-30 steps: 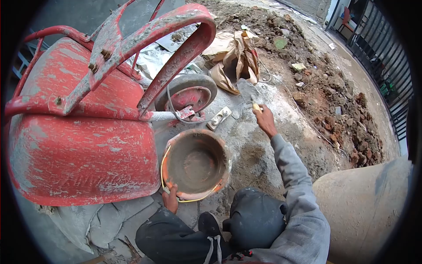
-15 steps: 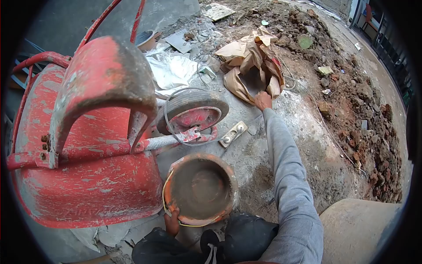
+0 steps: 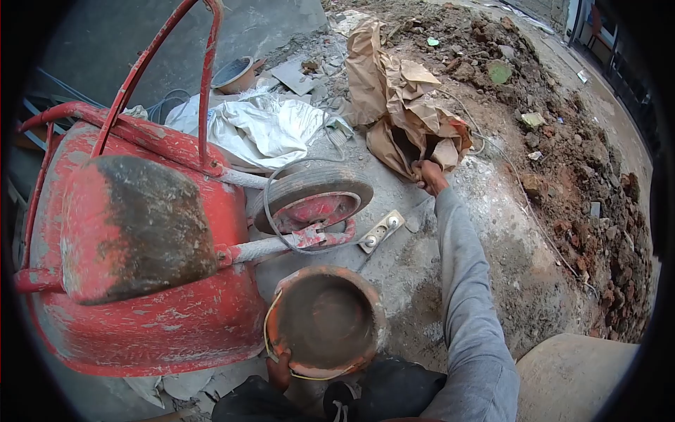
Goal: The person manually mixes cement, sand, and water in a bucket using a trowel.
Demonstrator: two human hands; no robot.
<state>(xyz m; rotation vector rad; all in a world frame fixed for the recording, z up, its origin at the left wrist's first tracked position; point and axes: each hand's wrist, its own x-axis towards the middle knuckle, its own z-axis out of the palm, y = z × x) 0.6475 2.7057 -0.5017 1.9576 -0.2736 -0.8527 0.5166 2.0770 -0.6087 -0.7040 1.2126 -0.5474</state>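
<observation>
- Your left hand point(image 3: 279, 371) grasps the bucket point(image 3: 380, 309) at its near rim.
- Your right hand point(image 3: 430, 177) meets the bag point(image 3: 404, 102); what it grips, you cannot tell.
- Socket strip point(image 3: 382, 231): between both hands.

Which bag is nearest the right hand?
The brown paper bag, mouth at the right hand; the white sack lies farther off, beyond the wheel.
</observation>
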